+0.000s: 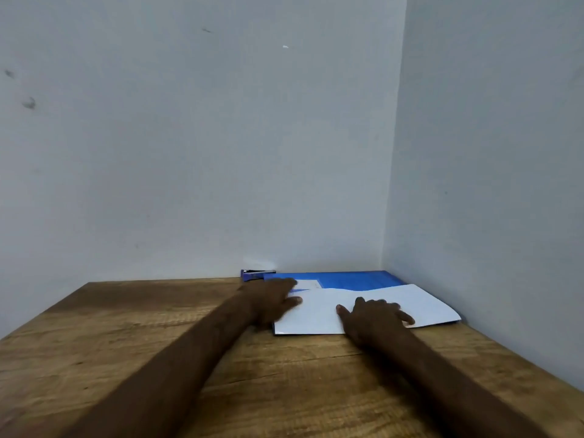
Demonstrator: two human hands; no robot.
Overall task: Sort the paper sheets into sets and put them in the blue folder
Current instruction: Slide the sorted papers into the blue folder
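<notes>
Wooden tabletop (158, 327) in a corner: under my flat right grip (376, 317), paper sheets (420, 301) lie on the blue folder (347, 278); left grip (271, 300) flat alongside. Filing looks unfinished.

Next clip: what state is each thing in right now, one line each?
Blue folder: lying flat, largely covered by paper.
Paper sheets: lying loosely on the folder, under both hands.
Stapler: lying by the wall, untouched.
Left hand: fingers straight, touching the sheets' left edge.
Right hand: fingers spread, resting flat on the sheets.
</notes>
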